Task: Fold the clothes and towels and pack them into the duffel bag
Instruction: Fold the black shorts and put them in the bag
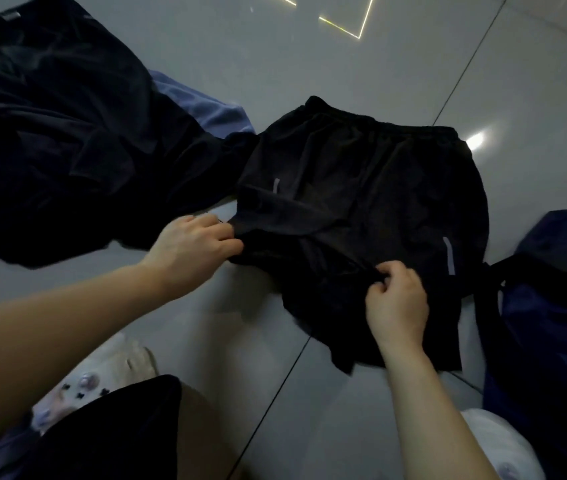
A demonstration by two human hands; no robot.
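Head view showed black shorts (361,209) spread flat on the floor (309,57) for folding; left hand (192,251) and right hand (396,303) fingers pinched the hem, apparently to smooth it.

Glossy grey floor tiles (309,57), crossed by dark grout lines (465,64), reflect bright ceiling light strips (344,27) in dim light.

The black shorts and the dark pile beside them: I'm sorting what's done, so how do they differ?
The black shorts lie spread flat with the waistband far; the dark pile is crumpled. The left hand and right hand pinch the shorts; nothing touches the pile. Both rest on the tiled floor.
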